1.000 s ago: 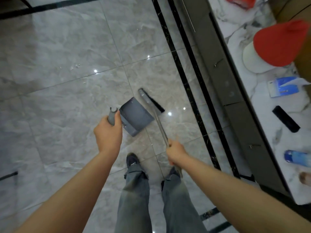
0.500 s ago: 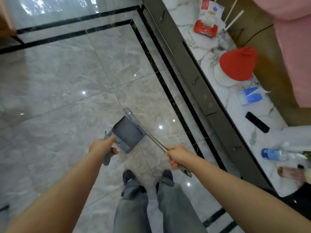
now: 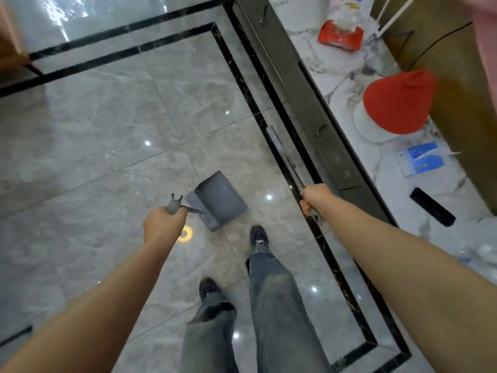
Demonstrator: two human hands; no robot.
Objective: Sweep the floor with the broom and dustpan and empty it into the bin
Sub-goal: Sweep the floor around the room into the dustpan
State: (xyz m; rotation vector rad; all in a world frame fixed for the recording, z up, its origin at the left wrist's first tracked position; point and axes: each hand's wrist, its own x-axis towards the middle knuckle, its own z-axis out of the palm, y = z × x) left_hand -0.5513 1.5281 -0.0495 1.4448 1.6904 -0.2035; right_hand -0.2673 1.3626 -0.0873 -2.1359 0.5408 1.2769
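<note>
My left hand (image 3: 161, 224) grips the grey handle of the dustpan (image 3: 217, 199), whose dark grey pan hangs just above the tiled floor in front of my feet. My right hand (image 3: 316, 197) grips the handle of the broom (image 3: 285, 154). The broom's shaft slants up and left from that hand, and its blurred head lies over the black floor border beside the dark cabinet. Small white crumbs (image 3: 111, 153) lie on the tiles to the left of the dustpan. No bin is in view.
A long dark low cabinet (image 3: 309, 103) with a marble top runs along the right. On it are a red cone-shaped object (image 3: 398, 103), a red packet (image 3: 340, 30), a blue-and-white leaflet (image 3: 422, 158) and a black remote (image 3: 431, 203). Open grey tiles (image 3: 94, 117) stretch left and ahead.
The broom has swung away from the dustpan to the right, its head now by the cabinet. The dustpan has turned and my left hand shifted right. My view has moved forward.
</note>
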